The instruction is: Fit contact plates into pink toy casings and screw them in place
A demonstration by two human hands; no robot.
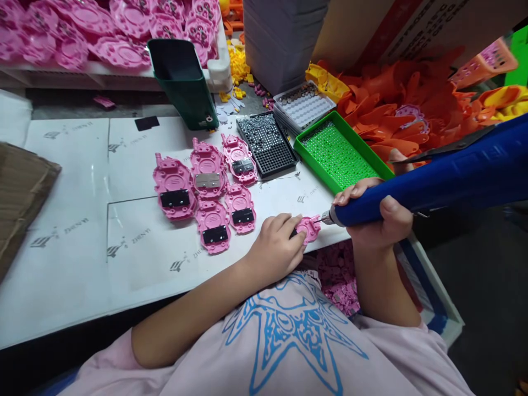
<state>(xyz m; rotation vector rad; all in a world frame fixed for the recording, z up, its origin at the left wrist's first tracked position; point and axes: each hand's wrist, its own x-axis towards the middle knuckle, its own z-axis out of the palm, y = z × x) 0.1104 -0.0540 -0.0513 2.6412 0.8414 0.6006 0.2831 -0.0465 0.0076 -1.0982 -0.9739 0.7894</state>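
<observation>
My right hand [377, 214] is wrapped around a blue electric screwdriver [429, 187], held nearly level. Its bit reaches the edge of a small pink plastic shell [307, 230] at the table's front edge. With its fingers over the left part of that shell, my left hand [279, 245] grips it and hides much of it. Several more pink shells [171, 184] lie to the left, with black or silver plates screwed on them. Beyond them are a black perforated tray [274, 157] of screws and a green tray [330, 157] with a perforated insert.
A dark green bin [181, 88] stands behind the shells. A white crate [124, 74] heaped with pink parts is at the back left. Orange parts [396, 104] pile up at the right, near a cardboard box [383, 27]. Another cardboard piece [25, 198] juts in at left.
</observation>
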